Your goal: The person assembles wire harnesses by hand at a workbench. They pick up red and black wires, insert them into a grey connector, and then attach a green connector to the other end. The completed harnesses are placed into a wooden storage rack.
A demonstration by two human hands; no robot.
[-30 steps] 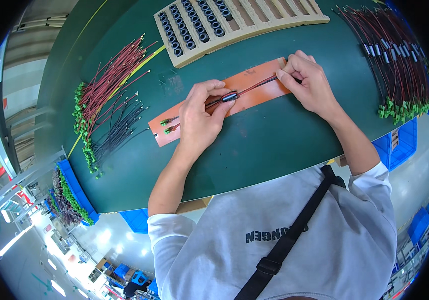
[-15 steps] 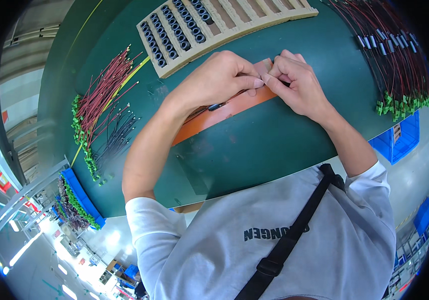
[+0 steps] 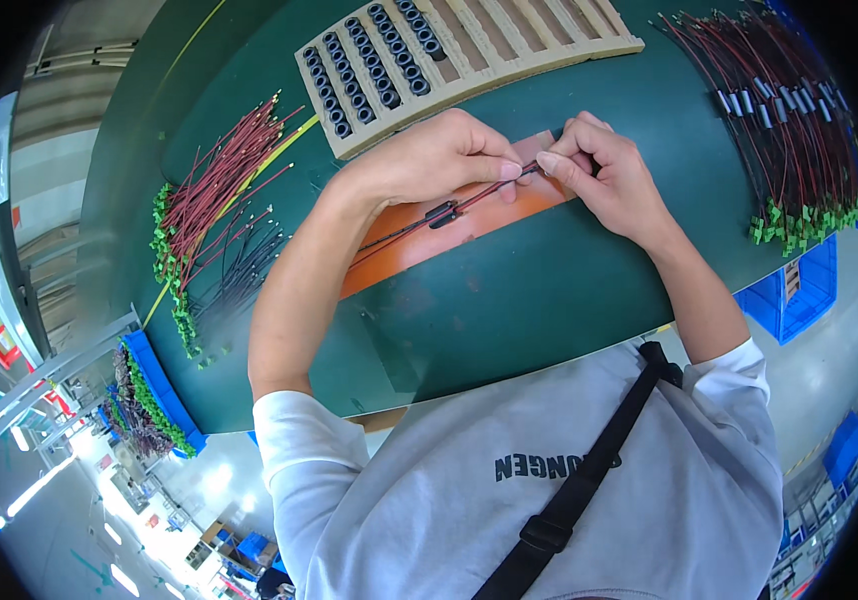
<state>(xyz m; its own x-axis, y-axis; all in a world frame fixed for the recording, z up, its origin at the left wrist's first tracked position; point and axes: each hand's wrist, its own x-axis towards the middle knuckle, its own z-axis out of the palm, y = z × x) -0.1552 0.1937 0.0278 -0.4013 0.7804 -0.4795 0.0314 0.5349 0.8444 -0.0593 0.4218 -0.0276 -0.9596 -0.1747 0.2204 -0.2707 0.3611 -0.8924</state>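
Left hand (image 3: 454,158) moved nearer right hand (image 3: 599,172), wires (image 3: 480,196), both ends hidden

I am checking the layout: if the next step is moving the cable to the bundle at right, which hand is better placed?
Probably the right hand: it pinches the cable and is nearer the bundle. The left hand, also at the cable, is farther away.

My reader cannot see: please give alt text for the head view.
A person's hands pinch red and black wires with a dark cylinder, over an orange strip on a green table. Beyond is a tray of dark rings; wire bundles lie left and right.
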